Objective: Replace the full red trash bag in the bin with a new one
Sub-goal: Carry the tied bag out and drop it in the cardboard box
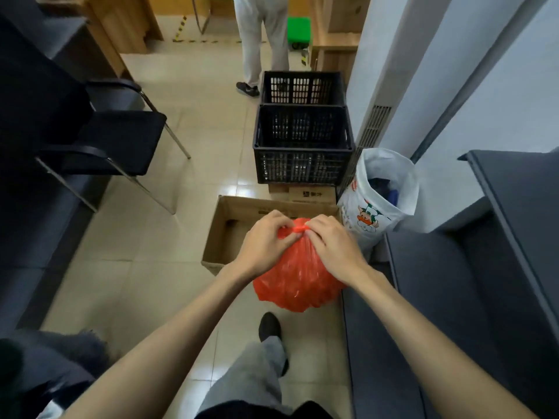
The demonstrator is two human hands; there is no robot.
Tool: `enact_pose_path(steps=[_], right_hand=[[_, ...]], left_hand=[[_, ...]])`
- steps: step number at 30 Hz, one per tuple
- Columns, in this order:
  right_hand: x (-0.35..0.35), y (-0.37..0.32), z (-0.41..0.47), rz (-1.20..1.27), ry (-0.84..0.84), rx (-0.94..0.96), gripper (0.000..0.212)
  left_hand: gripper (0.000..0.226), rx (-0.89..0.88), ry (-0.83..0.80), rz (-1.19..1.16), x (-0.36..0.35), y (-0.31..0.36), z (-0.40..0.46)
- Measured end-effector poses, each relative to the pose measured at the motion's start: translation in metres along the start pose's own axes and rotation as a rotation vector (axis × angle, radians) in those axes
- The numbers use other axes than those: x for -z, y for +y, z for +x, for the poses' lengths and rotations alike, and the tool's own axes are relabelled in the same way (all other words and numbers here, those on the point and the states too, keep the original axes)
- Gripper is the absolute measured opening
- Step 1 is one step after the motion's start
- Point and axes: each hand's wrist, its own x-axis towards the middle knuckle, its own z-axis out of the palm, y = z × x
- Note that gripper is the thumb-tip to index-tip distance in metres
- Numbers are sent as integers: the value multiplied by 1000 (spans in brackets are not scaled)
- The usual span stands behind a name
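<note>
- Nearest the camera: the wearer's grey trouser leg (pixel 257 376) and a dark shoe (pixel 269 326) on the pale tiled floor (pixel 127 267); both bare forearms reach forward over them.
- Red trash bag (pixel 298 279): full and rounded, held up in front of the wearer; its gathered neck is bunched into a small twist at the top; its lower part hangs above the floor, just ahead of the shoe; the bin itself cannot be made out.
- Left hand (pixel 266 240): fingers curled, pinching the neck of the bag from the left side.
- Right hand (pixel 329 240): fingers curled, pinching the same twist from the right; the two hands' fingertips nearly meet at the twist.
- Cardboard box (pixel 223 234): open-topped, on the floor directly behind the bag.
- White plastic bag (pixel 378 204): printed with a cartoon figure, open at the top with dark items inside; stands to the right of the box, beside a dark sofa (pixel 453 282).
- Two black crates (pixel 302 143): one behind the other, beyond the box.
- Black chair (pixel 121 140): metal legs, to the left.
- Farthest: another person's legs (pixel 260 40) in light trousers, beside a green object (pixel 299 30).
</note>
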Motion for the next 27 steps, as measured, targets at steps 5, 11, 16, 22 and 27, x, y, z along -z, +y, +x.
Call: enact_pose_path(steps=[5,11,16,22,27], right_hand=[[-47,44,71,-99,-69,3,29],[-142,115,147,-88,-55,5,28],[-247,182,194,-122,-56,27,24],[-362,257,227,-168,-112,48,20],[-428,300,246,-181,-160,-13,25]], left_hand=[[17,48,-95,115,-24,-61,72],[18,82,-177,185,-76,-157,159],[19,107,-194,232,-144,-260,205],[20,100,-215,261,-230,-373,235],[26,152,-194,257,-289,-431,250]])
